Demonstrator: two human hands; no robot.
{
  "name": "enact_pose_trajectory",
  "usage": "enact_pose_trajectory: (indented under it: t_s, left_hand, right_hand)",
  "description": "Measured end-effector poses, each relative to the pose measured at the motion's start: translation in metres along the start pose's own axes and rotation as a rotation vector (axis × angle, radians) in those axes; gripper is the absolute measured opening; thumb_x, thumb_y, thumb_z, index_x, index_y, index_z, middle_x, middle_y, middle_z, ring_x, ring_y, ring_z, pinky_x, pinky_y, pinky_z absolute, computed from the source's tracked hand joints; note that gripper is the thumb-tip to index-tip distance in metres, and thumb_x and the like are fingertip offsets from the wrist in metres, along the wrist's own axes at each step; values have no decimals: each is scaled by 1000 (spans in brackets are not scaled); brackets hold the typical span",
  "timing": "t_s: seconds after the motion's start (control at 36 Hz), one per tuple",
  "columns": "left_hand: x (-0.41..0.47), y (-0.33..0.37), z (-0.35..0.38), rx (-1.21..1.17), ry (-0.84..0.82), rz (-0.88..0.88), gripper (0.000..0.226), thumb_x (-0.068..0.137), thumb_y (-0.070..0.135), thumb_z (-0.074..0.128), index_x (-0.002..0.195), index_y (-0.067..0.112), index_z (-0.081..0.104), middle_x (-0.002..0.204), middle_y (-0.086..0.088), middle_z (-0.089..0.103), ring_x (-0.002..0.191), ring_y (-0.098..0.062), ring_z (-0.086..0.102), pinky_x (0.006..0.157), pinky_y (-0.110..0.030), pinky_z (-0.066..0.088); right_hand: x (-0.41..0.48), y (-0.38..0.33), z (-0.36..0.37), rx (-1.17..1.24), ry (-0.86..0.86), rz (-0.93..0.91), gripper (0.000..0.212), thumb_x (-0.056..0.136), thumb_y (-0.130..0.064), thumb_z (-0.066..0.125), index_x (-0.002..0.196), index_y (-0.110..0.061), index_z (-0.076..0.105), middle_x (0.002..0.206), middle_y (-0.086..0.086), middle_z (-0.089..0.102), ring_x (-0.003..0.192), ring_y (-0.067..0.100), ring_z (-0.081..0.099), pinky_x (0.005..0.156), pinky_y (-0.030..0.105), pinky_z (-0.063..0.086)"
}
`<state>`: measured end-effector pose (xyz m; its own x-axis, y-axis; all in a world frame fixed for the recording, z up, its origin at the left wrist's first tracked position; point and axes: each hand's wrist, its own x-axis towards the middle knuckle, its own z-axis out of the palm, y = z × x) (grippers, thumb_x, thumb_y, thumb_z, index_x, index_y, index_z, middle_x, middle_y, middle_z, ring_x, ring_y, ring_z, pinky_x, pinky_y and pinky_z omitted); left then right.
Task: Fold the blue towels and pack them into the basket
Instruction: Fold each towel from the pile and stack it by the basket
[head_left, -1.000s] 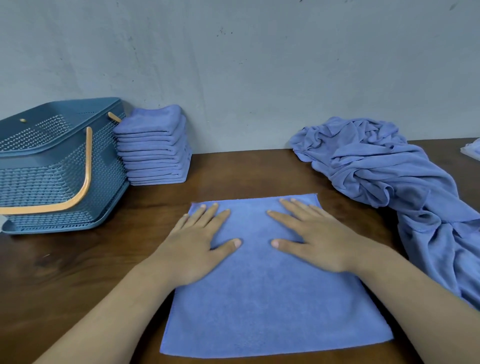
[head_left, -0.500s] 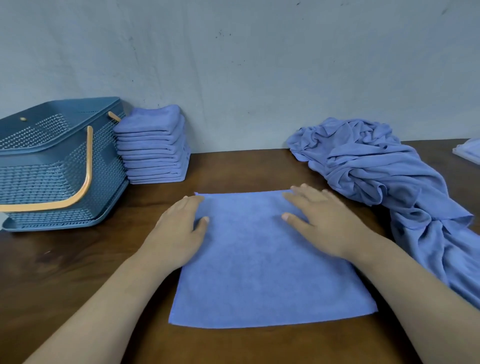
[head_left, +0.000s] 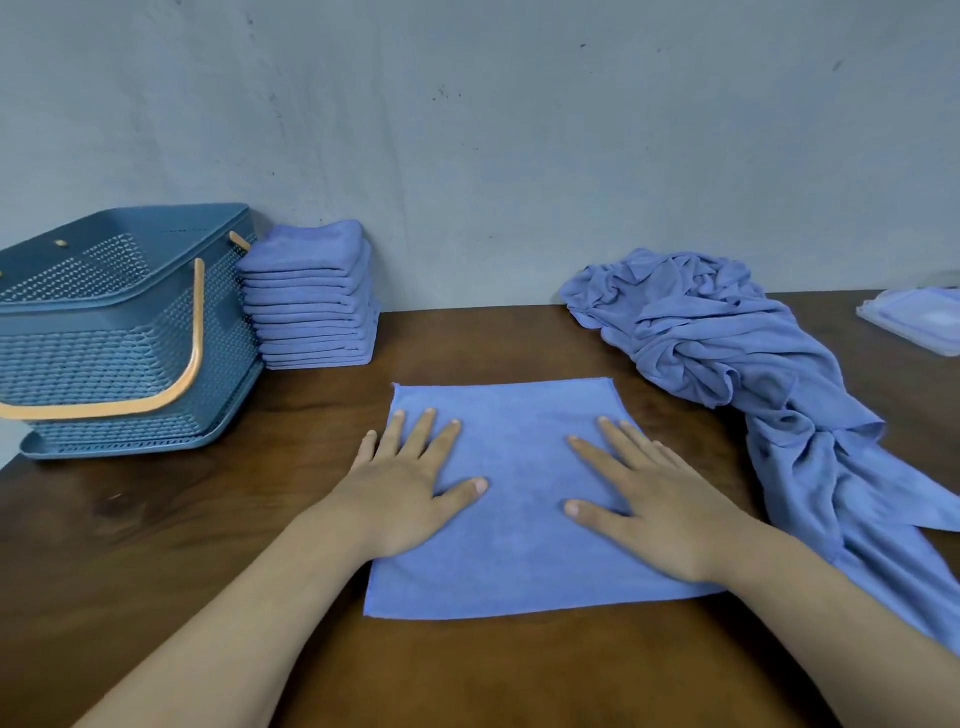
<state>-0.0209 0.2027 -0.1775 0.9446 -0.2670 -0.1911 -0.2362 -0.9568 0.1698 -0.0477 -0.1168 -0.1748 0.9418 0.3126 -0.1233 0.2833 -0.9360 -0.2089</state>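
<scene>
I laid my left hand (head_left: 410, 488) and right hand (head_left: 654, 504) flat, fingers spread, gripping nothing, on the square blue microfibre towel (head_left: 519, 447) near me on the brown wooden table (head_left: 156, 545), probably to smooth it for folding, the blue lattice plastic basket (head_left: 104, 364) waiting far left.

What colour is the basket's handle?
Light orange; the handle hangs against the blue basket. Head view, the only one.

Nothing legible here, no words or numbers on the basket (head_left: 130, 332) or the flat towel (head_left: 511, 545). Far right, the clear packet (head_left: 919, 319) carries a pale patch, too blurred to read.
</scene>
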Motion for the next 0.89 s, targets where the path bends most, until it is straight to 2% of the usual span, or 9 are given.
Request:
enact_pose_trajectory:
  t_s: [0.11,0.19,0.28,0.33,0.44,0.53,0.67,0.81,0.89]
  left_hand:
    - [-2,2,-3,-14,-9,-10,103,82,101,12,166,48,-13,174,15,-25,159,-22,-30,131,-53,-10]
    - [-1,2,-7,-47,-25,-20,102,83,99,19,168,47,-5,176,15,-19,161,-22,-26,131,-52,-9]
    - [12,9,-16,-38,77,-27,77,98,80,28,163,39,25,178,6,9,164,-25,-10,131,-54,-1]
    - [24,19,-20,-18,200,-22,66,104,69,31,155,27,39,175,1,21,165,-26,-2,131,-56,5]
    - [41,30,-17,-29,144,0,76,103,75,26,169,37,18,180,4,-1,165,-24,-9,132,-52,-1]
    - [44,20,-13,-25,69,-96,94,90,94,19,169,46,1,178,6,-13,164,-25,-18,132,-50,-8]
    - [47,11,-13,-56,71,-162,112,72,107,16,167,50,-3,178,5,-16,163,-27,-20,132,-51,-6]
    - [48,12,-12,-48,82,-162,114,71,108,14,167,49,-3,178,5,-15,163,-27,-20,131,-52,-6]
    - [46,15,-16,-27,59,-158,111,74,105,12,168,47,-5,178,3,-16,163,-29,-20,131,-54,-6]
  right_hand:
    - [-5,0,-2,4,18,67,93,84,-99,12,163,-55,-5,174,-17,-19,157,1,-24,131,39,-7]
    - [-1,-4,-9,-90,84,52,89,90,-93,17,166,-47,12,177,-10,1,162,8,-5,131,46,-2]
    - [15,-16,-22,-140,204,-46,74,99,-81,28,162,-43,31,175,-8,17,161,12,12,130,50,9]
    - [31,-26,-28,-57,150,-154,68,102,-74,33,163,-45,30,176,-9,13,161,12,11,131,47,11]
    - [60,-29,-24,11,-69,-236,66,105,-72,32,165,-51,16,176,-16,-3,162,8,-6,131,41,-3]
    - [76,-7,-23,-2,-80,-158,71,101,-79,27,165,-54,8,176,-15,-9,162,9,-10,131,40,-6]
    - [93,32,-21,36,-20,21,82,91,-91,22,164,-57,4,175,-16,-14,160,5,-17,131,41,-5]
    - [103,37,-18,52,-20,33,92,81,-99,17,162,-59,0,175,-16,-15,159,5,-18,130,41,-6]
    - [100,32,-25,-7,-54,47,91,85,-95,14,164,-54,-2,176,-12,-15,161,9,-17,131,45,-5]
